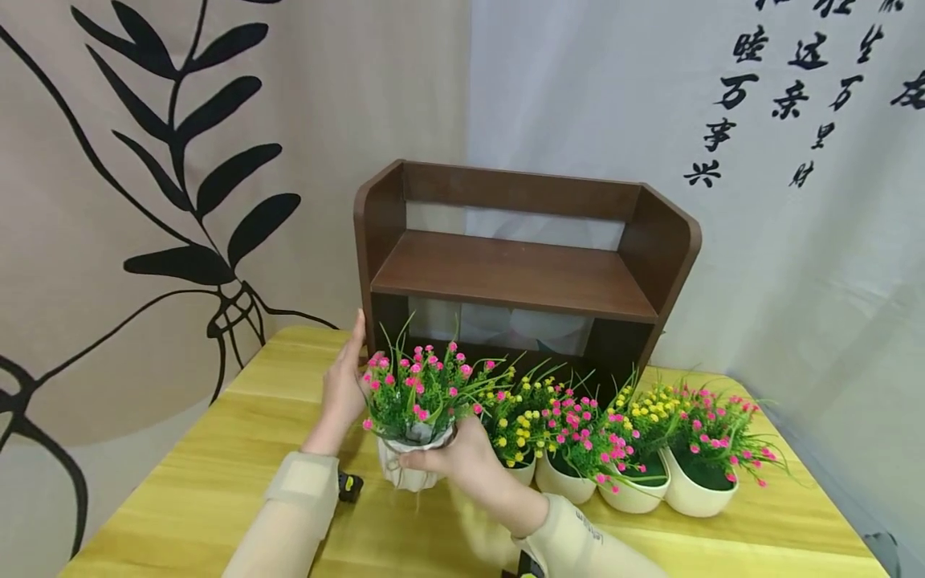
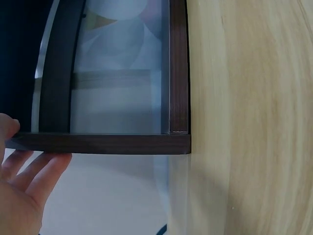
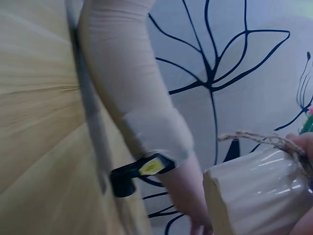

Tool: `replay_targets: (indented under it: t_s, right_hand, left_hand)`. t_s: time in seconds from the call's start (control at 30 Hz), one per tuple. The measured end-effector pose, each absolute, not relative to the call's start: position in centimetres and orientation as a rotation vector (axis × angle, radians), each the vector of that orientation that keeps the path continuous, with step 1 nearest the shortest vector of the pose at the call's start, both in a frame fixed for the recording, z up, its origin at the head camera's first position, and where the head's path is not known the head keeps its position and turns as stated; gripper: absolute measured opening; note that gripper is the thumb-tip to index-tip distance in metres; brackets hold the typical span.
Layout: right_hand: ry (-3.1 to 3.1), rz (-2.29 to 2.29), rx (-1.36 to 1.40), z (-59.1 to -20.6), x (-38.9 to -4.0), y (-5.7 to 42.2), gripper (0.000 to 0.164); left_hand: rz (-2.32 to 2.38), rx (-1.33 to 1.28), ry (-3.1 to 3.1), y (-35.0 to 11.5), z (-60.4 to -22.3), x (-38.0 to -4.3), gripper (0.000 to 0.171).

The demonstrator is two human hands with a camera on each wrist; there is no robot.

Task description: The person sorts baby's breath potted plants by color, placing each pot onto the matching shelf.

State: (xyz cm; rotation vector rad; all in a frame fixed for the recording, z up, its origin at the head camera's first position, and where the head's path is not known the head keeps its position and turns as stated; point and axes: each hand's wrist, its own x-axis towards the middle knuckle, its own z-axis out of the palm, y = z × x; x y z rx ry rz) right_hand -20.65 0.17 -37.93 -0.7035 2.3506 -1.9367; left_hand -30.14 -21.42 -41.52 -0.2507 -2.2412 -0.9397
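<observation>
My left hand (image 1: 344, 395) grips the left side panel of a dark brown wooden shelf (image 1: 515, 271). In the left wrist view its fingers (image 2: 46, 178) lie along the outer face of that panel, with the thumb on the inner side. A ribbed white flower pot (image 3: 259, 193) with a twine bow is held in my right hand (image 1: 470, 459), thumb across its front. Pink artificial flowers (image 1: 422, 381) and green grass blades rise from the pot, in front of the shelf's lower left corner. The right hand's far fingers are hidden behind the pot.
Several round white pots (image 1: 697, 491) with yellow and pink flowers stand in a row before the shelf's right half. The wooden table (image 1: 209, 482) ends at a curtain (image 1: 817, 265) printed with dark leaves and characters. A wrist camera (image 1: 350, 486) hangs under the left cuff.
</observation>
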Motion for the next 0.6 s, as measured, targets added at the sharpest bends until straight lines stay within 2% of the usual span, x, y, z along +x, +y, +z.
replay_targets:
  t_s: [0.07, 0.6]
  right_hand:
    - [2.338, -1.939, -0.707, -37.1, -20.6, 0.2, 0.065]
    - [2.211, -1.972, -0.615, -31.3, -21.4, 2.0, 0.063]
  left_hand:
    - [-0.93, -0.233, -2.253, -21.5, -41.3, -30.3, 0.117]
    - [-0.873, -0.284, -2.154, -21.6, -42.3, -31.3, 0.085]
